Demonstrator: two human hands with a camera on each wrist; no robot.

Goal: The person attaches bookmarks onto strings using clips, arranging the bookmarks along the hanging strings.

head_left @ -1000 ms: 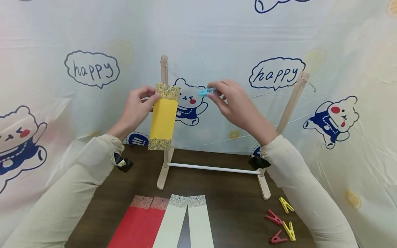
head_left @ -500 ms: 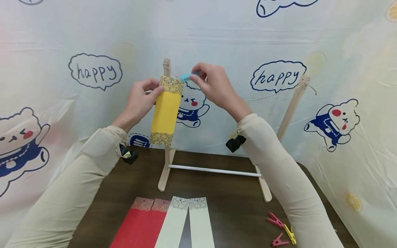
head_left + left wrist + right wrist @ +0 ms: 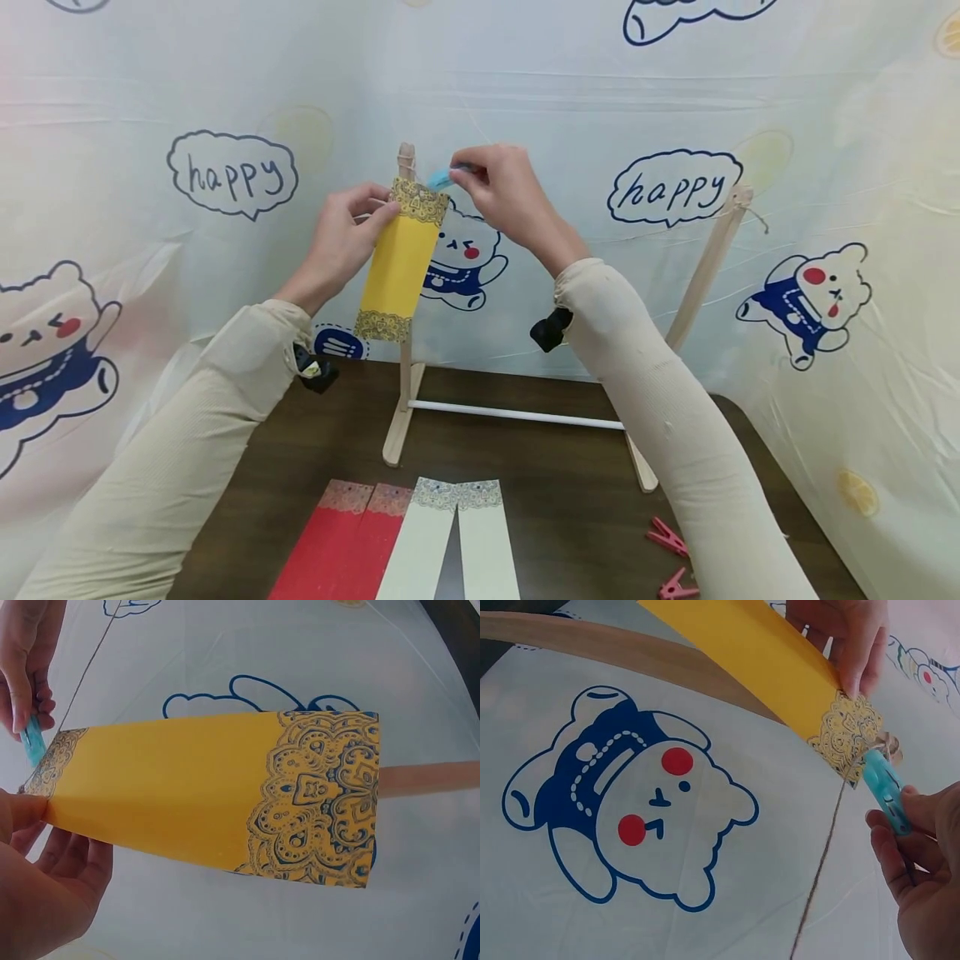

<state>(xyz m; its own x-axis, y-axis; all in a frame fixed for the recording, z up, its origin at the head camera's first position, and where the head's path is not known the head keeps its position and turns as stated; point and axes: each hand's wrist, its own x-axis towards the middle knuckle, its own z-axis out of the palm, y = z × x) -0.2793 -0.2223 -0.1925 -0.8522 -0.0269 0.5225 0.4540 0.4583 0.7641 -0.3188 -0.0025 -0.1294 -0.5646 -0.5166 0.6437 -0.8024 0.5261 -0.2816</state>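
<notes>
My left hand (image 3: 341, 237) pinches a yellow paper strip (image 3: 401, 267) by its left edge near the top, and the strip hangs in front of the rack's left wooden post (image 3: 406, 161). Dark lace patterns band both of its ends. In my right hand (image 3: 510, 196) a light blue clothespin (image 3: 885, 789) is pinched between thumb and fingers. Its tip sits at the strip's top edge, beside the thin string (image 3: 821, 870). Whether the clothespin bites on strip and string, I cannot tell. The left wrist view shows the clothespin (image 3: 32, 741) close to the strip's patterned top.
Two red strips (image 3: 337, 542) and two white strips (image 3: 483, 542) lie on the dark table (image 3: 570, 517). Red clothespins (image 3: 667, 537) lie at the right, partly behind my right sleeve. A white rod (image 3: 517, 414) joins the rack's feet; its right post (image 3: 705, 275) leans outward.
My right hand has moved left and up with the clothespin to the yellow strip's top. The left hand has raised the strip slightly. My right sleeve now covers the yellow clothespins.
</notes>
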